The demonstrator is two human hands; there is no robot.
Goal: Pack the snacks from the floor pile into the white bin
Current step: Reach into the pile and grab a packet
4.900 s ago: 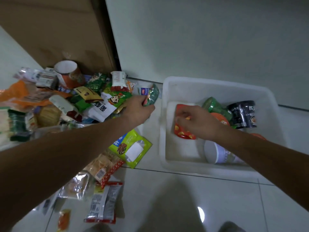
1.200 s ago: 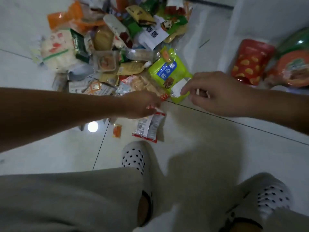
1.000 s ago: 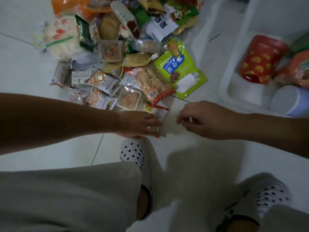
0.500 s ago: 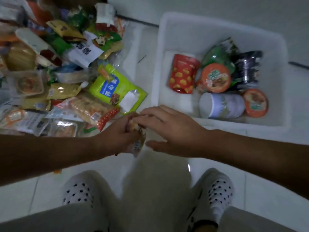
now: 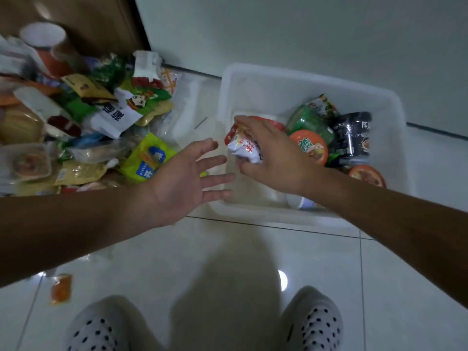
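My right hand (image 5: pixel 272 154) grips a small red-and-white snack packet (image 5: pixel 243 145) over the left part of the white bin (image 5: pixel 278 79). Inside the bin lie an orange-lidded cup (image 5: pixel 310 145), a green cup (image 5: pixel 310 120), a black cup (image 5: pixel 353 133) and another orange lid (image 5: pixel 367 174). My left hand (image 5: pixel 186 177) hovers palm up with spread fingers, just left of the bin's near corner, holding nothing. The snack pile (image 5: pixel 83 127) covers the floor at the left, with a yellow-green pouch (image 5: pixel 148 158) nearest the left hand.
A brown door (image 5: pixel 76 21) and a pale wall (image 5: pixel 304 29) stand behind the pile and bin. One small orange packet (image 5: pixel 60 288) lies alone on the tiles at lower left. My feet in dotted slippers (image 5: pixel 314 323) show at the bottom.
Both hands lifted a small packet from the floor near my feet. The right hand has carried it over the bin, and the left hand has let go and spread out.
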